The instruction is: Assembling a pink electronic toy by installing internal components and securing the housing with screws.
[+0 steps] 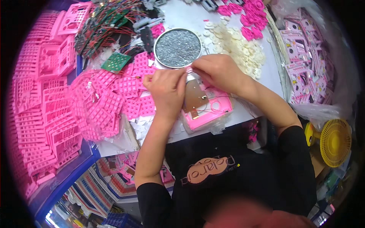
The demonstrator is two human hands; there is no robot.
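Observation:
Close together over the work, just below the tin's near rim, my left hand (pixel 167 85) and my right hand (pixel 220 72) have their fingertips pinched. A small pinkish piece shows between them, too small to name. Under the hands lies a pink plastic housing (pixel 203 119) with a round hole and thin wires. A brown circuit board (pixel 195 95) rests over the housing, beside my left hand; its far end is partly hidden by my fingers. A round tin (pixel 155 51) full of small silvery metal pieces, apparently screws, stands right beyond my fingertips.
Pink button pads (pixel 127 86) are heaped at left, with stacked pink housings (pixel 34 133) beyond. Wired circuit boards (pixel 114 26) lie far left. White round parts (pixel 243 53) and bright pink parts (pixel 253 19) are far right. A bag of printed pieces (pixel 308 64) and yellow fan (pixel 335 142) stand right.

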